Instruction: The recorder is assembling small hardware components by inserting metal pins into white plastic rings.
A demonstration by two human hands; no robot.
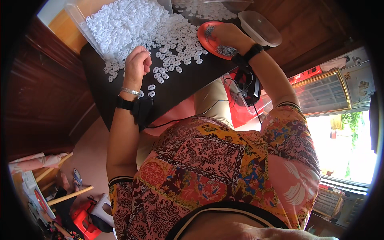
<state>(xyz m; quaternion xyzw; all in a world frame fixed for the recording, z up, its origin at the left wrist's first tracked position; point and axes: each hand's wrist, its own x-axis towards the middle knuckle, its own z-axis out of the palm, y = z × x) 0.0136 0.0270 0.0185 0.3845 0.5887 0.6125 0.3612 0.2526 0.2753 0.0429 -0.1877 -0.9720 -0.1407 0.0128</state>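
Curled fingers on the left hand [137,63] leave little gap between thumb and forefinger; a speck of white shows at the tips, and whether it is a gripped piece I cannot tell. The right hand [230,35] reaches down into an orange-red plate [201,36], its fingertips hidden, so its grip cannot be told either.

Along its near side, the black table [182,90] shows a bare strip between the white oval pieces [124,30] and the edge. The left forearm crosses that edge; the plate lies near it at the right. Beyond the plate, a shallow clear container [262,30] limits room on that side, and a large clear bin [75,22] bounds the far left.

White oval pieces are too many to count, heaped in the bin and spilling from it toward the plate; three lie by the left wrist, one partly covered. One plate carries two visible clusters of small grey metal pieces [227,51], one on each side of the right hand.
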